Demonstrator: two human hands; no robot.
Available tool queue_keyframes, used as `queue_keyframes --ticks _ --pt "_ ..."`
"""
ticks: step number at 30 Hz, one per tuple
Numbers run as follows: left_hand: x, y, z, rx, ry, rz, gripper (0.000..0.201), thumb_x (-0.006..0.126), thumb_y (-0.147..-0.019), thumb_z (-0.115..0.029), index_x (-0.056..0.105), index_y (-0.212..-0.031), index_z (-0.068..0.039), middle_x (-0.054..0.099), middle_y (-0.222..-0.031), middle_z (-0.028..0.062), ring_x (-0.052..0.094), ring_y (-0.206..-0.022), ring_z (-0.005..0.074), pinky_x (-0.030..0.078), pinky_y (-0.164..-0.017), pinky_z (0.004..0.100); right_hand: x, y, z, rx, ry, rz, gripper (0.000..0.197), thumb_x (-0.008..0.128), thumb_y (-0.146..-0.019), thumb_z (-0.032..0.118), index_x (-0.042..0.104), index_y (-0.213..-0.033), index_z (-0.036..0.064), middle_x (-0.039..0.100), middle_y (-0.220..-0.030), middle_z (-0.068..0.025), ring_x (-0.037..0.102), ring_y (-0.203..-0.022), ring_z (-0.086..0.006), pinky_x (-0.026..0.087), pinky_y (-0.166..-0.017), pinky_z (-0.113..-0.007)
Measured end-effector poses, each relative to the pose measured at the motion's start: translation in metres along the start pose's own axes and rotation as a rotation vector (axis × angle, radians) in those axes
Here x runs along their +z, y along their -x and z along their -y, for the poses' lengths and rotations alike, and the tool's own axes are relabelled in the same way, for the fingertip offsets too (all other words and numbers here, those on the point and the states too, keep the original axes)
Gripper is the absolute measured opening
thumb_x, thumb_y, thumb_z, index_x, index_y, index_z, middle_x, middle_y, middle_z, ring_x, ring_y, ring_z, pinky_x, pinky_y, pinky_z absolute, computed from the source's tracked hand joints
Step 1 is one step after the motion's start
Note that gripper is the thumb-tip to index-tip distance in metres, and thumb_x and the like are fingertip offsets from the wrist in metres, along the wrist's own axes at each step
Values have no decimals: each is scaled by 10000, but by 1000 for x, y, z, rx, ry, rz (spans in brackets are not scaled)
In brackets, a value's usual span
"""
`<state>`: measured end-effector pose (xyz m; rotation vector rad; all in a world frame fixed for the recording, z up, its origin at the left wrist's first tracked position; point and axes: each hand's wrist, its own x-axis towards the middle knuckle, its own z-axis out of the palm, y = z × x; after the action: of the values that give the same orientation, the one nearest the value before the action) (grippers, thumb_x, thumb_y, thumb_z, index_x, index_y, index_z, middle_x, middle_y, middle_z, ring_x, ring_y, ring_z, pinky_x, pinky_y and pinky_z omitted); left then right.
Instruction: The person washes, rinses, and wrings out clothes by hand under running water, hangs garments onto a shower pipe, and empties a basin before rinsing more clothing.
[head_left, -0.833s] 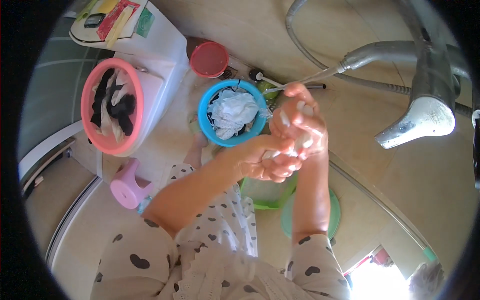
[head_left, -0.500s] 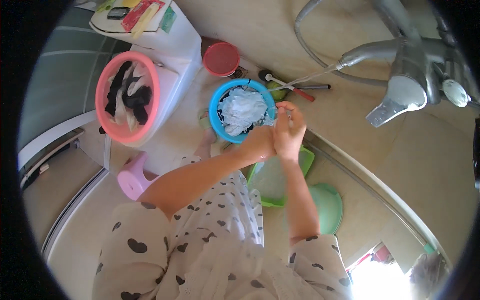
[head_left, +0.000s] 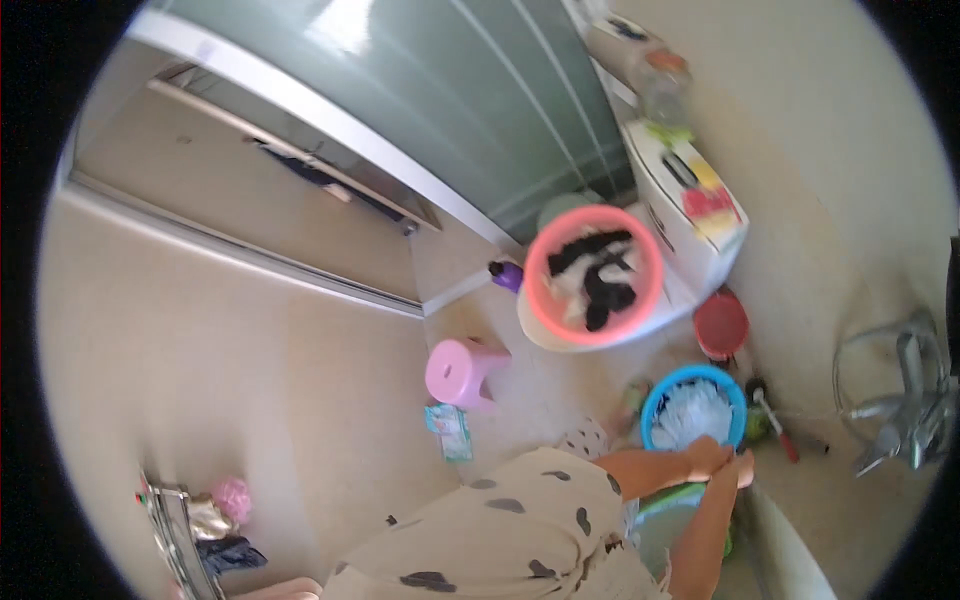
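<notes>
My left hand and my right hand are close together at the near edge of a blue basin. Both look small and smeared, so their fingers cannot be made out, nor whether they hold anything. White and pale wet-looking cloth fills the blue basin. Just beneath my forearms is a green basin, partly covered by them. To the upper left, a pink basin with black and white clothes rests on the toilet.
Around the basins are a red bucket, a red-handled brush and a wall faucet. Further left stand a pink stool, a blue-white packet and a purple bottle. A metal rack holds items at lower left.
My view has swung left, bringing the sliding door, rack and packet into sight and shifting the basins rightward. My hands stay close together by the blue basin. The faucet's water stream no longer shows clearly.
</notes>
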<state>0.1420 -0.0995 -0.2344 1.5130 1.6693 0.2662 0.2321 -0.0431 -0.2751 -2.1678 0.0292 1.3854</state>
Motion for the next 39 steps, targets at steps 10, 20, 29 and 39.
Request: queue_keyframes --ticks 10,20,29,39 --pt "-56 24 -6 -37 308 -115 541 761 -541 -183 530 -1012 -51 631 -840 110 623 -751 241 481 -635 361 -10 45 18 -155 -119 787 520 547 -833 369 405 -1235 72 471 -1164 -127 521 -948 -303 438 -712 -446" --pt "-206 112 -69 117 1030 148 642 703 -661 -111 392 -1221 -73 538 -952 29 525 -872 136 457 -712 284 -70 161 69 -256 63 1417 538 587 -723 233 428 -1191 22 542 -1068 -91 538 -962 -222 442 -809 -355" --pt "-244 114 -73 326 740 -172 535 699 -660 -120 453 -1124 -16 530 -1043 75 521 -946 155 434 -809 294 -128 124 123 -552 199 1181 490 524 -746 149 454 -1186 -53 529 -1084 -147 526 -937 -242 444 -809 -355" --pt "-228 95 -45 439 1139 161 170 587 -777 -80 594 -942 -38 587 -929 58 592 -801 146 487 -712 282 -163 211 148 -1847 908 374 405 644 -625 71 578 -1020 12 595 -974 -114 575 -839 -186 446 -723 -277"
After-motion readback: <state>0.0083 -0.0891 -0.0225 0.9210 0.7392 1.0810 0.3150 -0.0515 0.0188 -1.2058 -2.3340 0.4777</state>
